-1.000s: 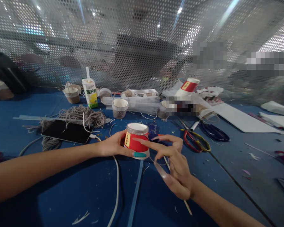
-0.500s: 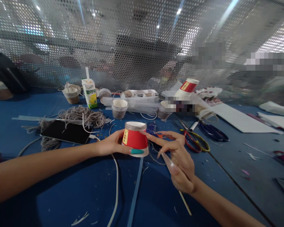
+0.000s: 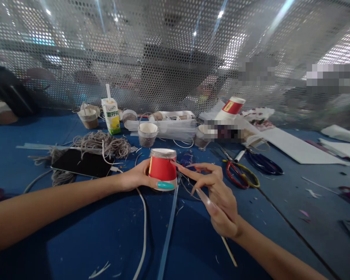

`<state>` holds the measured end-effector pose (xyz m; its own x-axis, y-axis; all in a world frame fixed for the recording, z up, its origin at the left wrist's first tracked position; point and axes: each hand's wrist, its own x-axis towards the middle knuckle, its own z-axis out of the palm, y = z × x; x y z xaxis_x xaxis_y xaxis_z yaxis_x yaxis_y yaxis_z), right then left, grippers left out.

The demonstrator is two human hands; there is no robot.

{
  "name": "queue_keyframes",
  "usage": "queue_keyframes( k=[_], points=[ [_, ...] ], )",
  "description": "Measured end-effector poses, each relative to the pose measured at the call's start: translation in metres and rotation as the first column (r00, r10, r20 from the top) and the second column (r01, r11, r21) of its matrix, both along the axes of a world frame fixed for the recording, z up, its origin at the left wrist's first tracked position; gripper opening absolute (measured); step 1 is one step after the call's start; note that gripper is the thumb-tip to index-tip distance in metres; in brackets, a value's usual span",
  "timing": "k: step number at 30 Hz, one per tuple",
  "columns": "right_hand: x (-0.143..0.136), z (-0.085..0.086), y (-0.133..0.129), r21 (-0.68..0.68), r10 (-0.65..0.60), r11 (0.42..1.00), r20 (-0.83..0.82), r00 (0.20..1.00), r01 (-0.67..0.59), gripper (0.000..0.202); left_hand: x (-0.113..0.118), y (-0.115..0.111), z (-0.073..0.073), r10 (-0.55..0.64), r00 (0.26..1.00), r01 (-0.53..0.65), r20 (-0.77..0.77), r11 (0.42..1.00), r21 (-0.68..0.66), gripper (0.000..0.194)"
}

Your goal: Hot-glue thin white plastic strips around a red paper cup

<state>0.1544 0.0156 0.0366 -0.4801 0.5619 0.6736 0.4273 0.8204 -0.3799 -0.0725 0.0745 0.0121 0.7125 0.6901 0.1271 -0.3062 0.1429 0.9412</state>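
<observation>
My left hand (image 3: 138, 177) is wrapped round a red and white paper cup (image 3: 162, 168), its narrower end up. Its turquoise thumbnail lies across the lower white band. Grey cord (image 3: 163, 154) is wound in rows round the cup's upper end. With the index finger stretched out, my right hand (image 3: 214, 190) touches the cup's right side just below the wound rows. A loose length of the cord curves below that finger towards the bent thumb and middle finger, which appear closed on it; the exact grip is partly hidden. A thin wooden stick (image 3: 229, 252) lies on the table beneath this hand.
Behind the cup stand a cord-wrapped small bucket (image 3: 147, 136) and a drink carton (image 3: 111, 116). To the left, a tangle of grey cord (image 3: 105, 143) lies by a phone (image 3: 81, 162) with a white cable. Scissors (image 3: 242, 175) lie to the right, near a white board (image 3: 303, 146).
The cup has shifted slightly left and turned, so its yellow label now shows only at the left edge. My right hand has moved slightly left with it, its index finger still at the cup.
</observation>
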Motion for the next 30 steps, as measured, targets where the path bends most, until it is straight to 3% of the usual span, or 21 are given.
queue_keyframes(
  k=[8, 14, 19, 22, 26, 30],
  points=[
    [-0.005, 0.008, -0.002, 0.003, 0.128, 0.992, 0.133, 0.983, -0.129, 0.018, 0.001, -0.002, 0.005, -0.066, 0.995, 0.067, -0.077, 0.998, 0.013, 0.054],
    [-0.003, 0.006, -0.001, 0.041, 0.093, 0.994, 0.134, 0.987, -0.099, 0.023, 0.001, -0.001, 0.004, -0.066, 0.996, 0.069, -0.067, 0.996, 0.050, 0.059],
    [0.000, 0.003, -0.003, -0.056, 0.044, 0.997, 0.022, 0.999, -0.043, 0.012, -0.002, 0.000, 0.003, -0.036, 0.998, 0.039, -0.047, 0.998, 0.058, 0.055],
    [-0.001, -0.001, -0.003, -0.198, 0.029, 0.979, -0.110, 0.993, -0.050, 0.014, -0.002, 0.000, 0.001, -0.039, 0.999, 0.040, -0.011, 0.998, 0.042, 0.055],
    [-0.006, -0.004, 0.000, -0.378, 0.020, 0.909, -0.375, 0.927, -0.173, 0.017, -0.003, 0.000, 0.000, -0.010, 1.000, 0.010, 0.027, 1.000, -0.019, 0.060],
    [-0.010, -0.004, 0.007, -0.406, -0.050, 0.894, -0.510, 0.859, -0.189, 0.020, -0.002, 0.000, 0.001, 0.023, 1.000, -0.023, 0.009, 0.998, -0.055, 0.061]
  ],
)
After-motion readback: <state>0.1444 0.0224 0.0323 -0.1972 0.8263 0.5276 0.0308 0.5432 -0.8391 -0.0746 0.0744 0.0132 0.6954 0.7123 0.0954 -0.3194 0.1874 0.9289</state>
